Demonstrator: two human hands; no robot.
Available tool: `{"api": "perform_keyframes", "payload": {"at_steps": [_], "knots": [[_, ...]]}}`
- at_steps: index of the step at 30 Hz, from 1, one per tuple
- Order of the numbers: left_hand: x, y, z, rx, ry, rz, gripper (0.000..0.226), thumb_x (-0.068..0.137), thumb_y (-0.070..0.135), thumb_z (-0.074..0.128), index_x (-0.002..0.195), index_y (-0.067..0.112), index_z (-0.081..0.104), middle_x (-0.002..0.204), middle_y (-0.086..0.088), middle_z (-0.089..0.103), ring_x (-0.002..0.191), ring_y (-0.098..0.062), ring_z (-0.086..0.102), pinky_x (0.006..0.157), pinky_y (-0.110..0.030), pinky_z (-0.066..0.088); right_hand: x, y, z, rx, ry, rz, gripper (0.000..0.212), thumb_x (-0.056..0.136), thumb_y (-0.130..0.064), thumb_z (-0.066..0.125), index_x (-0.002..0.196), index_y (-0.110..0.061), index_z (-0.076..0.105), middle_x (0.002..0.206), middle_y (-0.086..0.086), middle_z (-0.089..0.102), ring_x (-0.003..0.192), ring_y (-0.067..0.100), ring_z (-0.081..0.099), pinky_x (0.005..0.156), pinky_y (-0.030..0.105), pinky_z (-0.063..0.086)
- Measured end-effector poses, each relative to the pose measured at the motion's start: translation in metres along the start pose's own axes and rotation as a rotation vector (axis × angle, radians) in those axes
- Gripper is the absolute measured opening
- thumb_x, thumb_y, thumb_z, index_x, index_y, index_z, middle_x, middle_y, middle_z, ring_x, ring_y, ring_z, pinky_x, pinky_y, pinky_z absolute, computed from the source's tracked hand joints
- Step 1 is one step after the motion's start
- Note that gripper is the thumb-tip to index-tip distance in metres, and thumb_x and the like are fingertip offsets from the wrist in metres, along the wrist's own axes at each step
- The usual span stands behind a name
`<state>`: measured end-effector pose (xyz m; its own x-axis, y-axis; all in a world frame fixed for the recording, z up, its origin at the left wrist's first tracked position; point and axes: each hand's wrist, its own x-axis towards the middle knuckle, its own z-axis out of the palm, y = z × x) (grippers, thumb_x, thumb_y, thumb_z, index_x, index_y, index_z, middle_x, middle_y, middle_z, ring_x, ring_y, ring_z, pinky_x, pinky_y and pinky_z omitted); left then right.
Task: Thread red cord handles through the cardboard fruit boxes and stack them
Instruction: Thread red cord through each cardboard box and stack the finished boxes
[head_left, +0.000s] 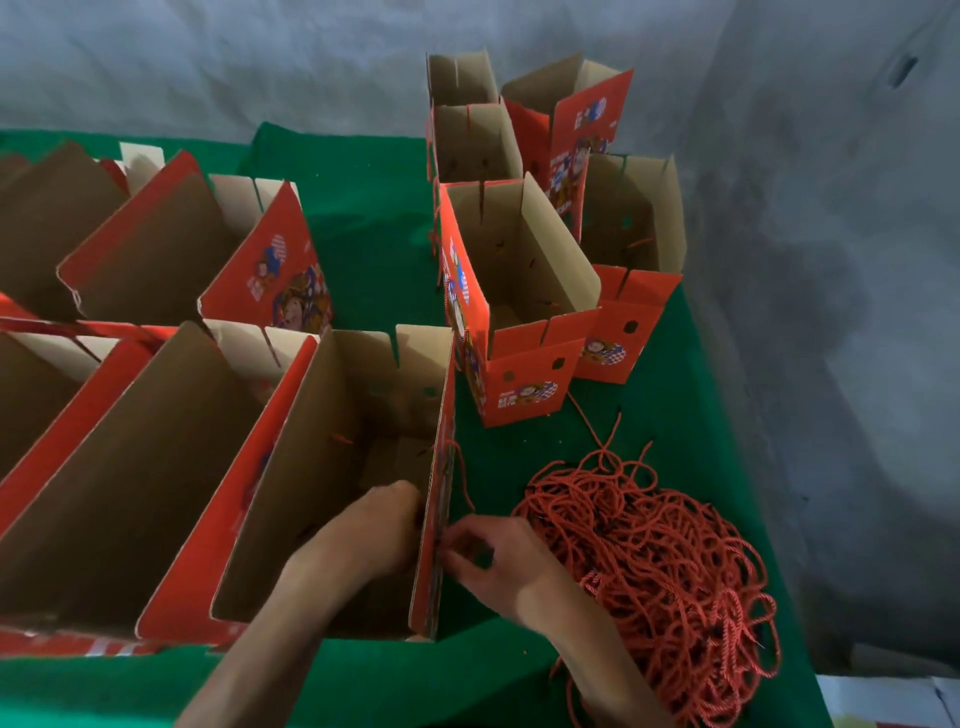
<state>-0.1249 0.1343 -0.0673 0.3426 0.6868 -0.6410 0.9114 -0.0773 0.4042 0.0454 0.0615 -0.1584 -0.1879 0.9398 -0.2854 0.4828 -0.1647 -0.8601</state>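
An open-topped cardboard box (332, 467), red on the outside and brown inside, stands on the green cloth (374, 228) covering the table, and serves as the landmark here. The left hand (384, 525) reaches down inside this box, its fingers pressed against the inner face of the right wall (439, 519); whether they pinch anything cannot be told, since the fingertips are hidden against the cardboard. The right hand (493, 556) sits just outside the same wall, directly opposite the left hand, with fingers curled and thumb and forefinger pinching at the wall's outer face. A length of red cord (462, 478) hangs down that outer face and runs to the right hand's fingertips. Both hands thus lie on either side of one cardboard panel, almost touching through it.

Just right of the box, beside the right wrist, lies a large tangled heap of red cords (660, 561) on the cloth. Beyond the box, towards the far right, stands a cluster of finished upright boxes (519, 291), some stacked. To the left of the box, further open boxes (135, 457) stand in rows, close against it. A grey wall (831, 260) rises behind the table.
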Motion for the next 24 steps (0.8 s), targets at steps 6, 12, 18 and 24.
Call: {"api": "perform_keyframes", "payload": {"at_steps": [6,12,18,24], "knots": [[0.008,0.001,0.007,-0.24,-0.033,-0.075,0.016,0.097,0.012,0.066,0.102,0.019,0.053,0.097,-0.006,0.069,0.068,-0.008,0.075,0.054,-0.018,0.057,-0.012,0.001,-0.004,0.082,-0.244,0.121,0.084,0.059,-0.071,0.088,0.128,-0.058,0.042,0.125,-0.028,0.061,0.117,-0.012,0.055,0.104,0.023,0.042],[0.024,0.006,0.002,0.066,0.193,-0.097,0.018,0.096,0.015,0.066,0.111,0.016,0.055,0.11,-0.006,0.064,0.095,-0.021,0.069,0.081,-0.034,0.061,-0.004,0.007,0.013,0.087,-0.072,0.099,0.109,0.046,-0.084,0.085,0.139,-0.056,0.033,0.132,-0.026,0.057,0.115,-0.011,0.057,0.102,0.023,0.047],[0.024,0.013,-0.019,-0.024,0.314,0.092,0.027,0.096,0.022,0.066,0.122,0.027,0.063,0.104,0.003,0.068,0.087,-0.013,0.071,0.069,-0.026,0.061,0.009,0.011,0.031,0.033,0.218,0.012,0.07,0.075,-0.086,0.066,0.133,-0.053,0.044,0.13,-0.034,0.052,0.116,-0.011,0.055,0.1,0.031,0.053],[0.01,0.01,-0.031,-0.051,0.764,0.275,0.025,0.1,0.018,0.053,0.116,0.027,0.07,0.118,0.007,0.065,0.105,-0.02,0.063,0.087,-0.04,0.054,0.04,-0.005,0.031,-0.097,0.749,0.031,0.048,0.084,-0.076,0.064,0.106,-0.036,0.05,0.107,-0.022,0.049,0.101,-0.005,0.05,0.077,0.01,0.042]]}}
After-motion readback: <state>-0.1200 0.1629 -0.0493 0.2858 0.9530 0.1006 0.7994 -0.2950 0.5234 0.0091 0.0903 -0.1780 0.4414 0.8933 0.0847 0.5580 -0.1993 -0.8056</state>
